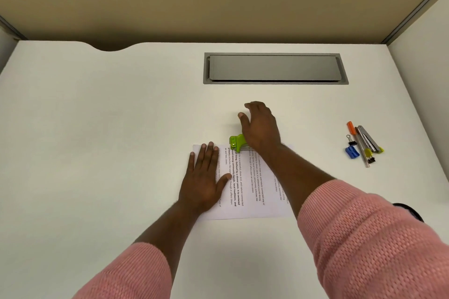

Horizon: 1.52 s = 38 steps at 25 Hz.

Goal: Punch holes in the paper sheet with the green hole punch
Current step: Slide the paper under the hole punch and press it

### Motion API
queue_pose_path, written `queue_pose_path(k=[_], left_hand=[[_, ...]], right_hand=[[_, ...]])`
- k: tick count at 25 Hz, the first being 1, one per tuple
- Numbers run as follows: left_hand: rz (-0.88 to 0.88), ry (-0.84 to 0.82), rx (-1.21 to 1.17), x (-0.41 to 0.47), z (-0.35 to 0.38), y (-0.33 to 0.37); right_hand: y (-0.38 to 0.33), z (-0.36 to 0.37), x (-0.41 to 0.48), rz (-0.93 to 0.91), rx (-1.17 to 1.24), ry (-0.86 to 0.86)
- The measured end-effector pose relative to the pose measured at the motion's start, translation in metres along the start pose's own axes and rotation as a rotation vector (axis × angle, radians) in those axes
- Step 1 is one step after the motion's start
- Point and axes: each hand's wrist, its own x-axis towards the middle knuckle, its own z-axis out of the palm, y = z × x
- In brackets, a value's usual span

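A printed paper sheet [252, 189] lies flat on the white desk, text running sideways. The green hole punch [236, 141] sits at the sheet's far edge, with the edge inside its jaw. My right hand [260, 126] lies over the punch, palm on its top and fingers spread forward beyond it, hiding most of it. My left hand [204, 179] rests flat on the left part of the sheet, fingers apart.
A grey cable hatch [275, 68] is set into the desk farther back. At the right lie a blue sharpener [352, 152], an orange-capped pen [357, 143], a metal stapler-like tool [369, 139] and binder clips [370, 160]. Beige partition walls surround the desk.
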Motion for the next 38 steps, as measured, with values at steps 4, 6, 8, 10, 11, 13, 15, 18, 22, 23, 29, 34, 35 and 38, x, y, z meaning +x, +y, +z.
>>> queue_pose_path(k=[4, 6, 8, 10, 11, 13, 15, 18, 22, 23, 29, 34, 35, 38], left_hand=[[-0.003, 0.011, 0.016, 0.001, 0.003, 0.000], [-0.005, 0.002, 0.017, 0.001, 0.003, 0.000], [-0.011, -0.002, 0.012, 0.002, 0.002, 0.000], [-0.014, -0.002, 0.009, 0.002, 0.002, 0.000], [-0.014, 0.000, 0.011, 0.002, 0.002, 0.000], [-0.014, 0.000, 0.006, 0.002, 0.002, 0.000], [-0.012, 0.003, -0.001, 0.002, 0.002, 0.001], [-0.016, -0.007, 0.011, 0.003, 0.001, 0.001], [-0.017, -0.008, 0.014, 0.002, 0.001, 0.001], [-0.016, -0.005, 0.013, 0.002, 0.002, 0.001], [-0.016, -0.009, 0.008, 0.002, 0.005, 0.000], [-0.005, 0.006, 0.010, 0.004, 0.009, -0.001], [-0.003, 0.013, 0.011, 0.003, 0.009, -0.002], [-0.007, 0.019, 0.012, 0.004, 0.008, -0.001]], right_hand=[[-0.006, 0.010, 0.022, -0.049, -0.074, -0.024], [-0.006, 0.015, 0.025, -0.059, -0.103, -0.055], [-0.006, 0.019, 0.025, -0.066, -0.142, -0.088], [-0.004, 0.021, 0.025, -0.083, -0.184, -0.104], [-0.004, 0.021, 0.024, -0.093, -0.203, -0.105], [-0.004, 0.023, 0.023, -0.103, -0.231, -0.103], [-0.002, 0.025, 0.023, -0.088, -0.238, -0.101], [-0.001, 0.028, 0.023, -0.066, -0.258, -0.101], [0.000, 0.032, 0.023, -0.062, -0.301, -0.090], [0.001, 0.033, 0.023, -0.061, -0.313, -0.087], [0.003, 0.039, 0.026, -0.024, -0.352, -0.134], [0.007, 0.046, 0.032, -0.015, -0.427, -0.209], [0.007, 0.046, 0.032, -0.014, -0.435, -0.205], [0.006, 0.045, 0.032, -0.007, -0.417, -0.208]])
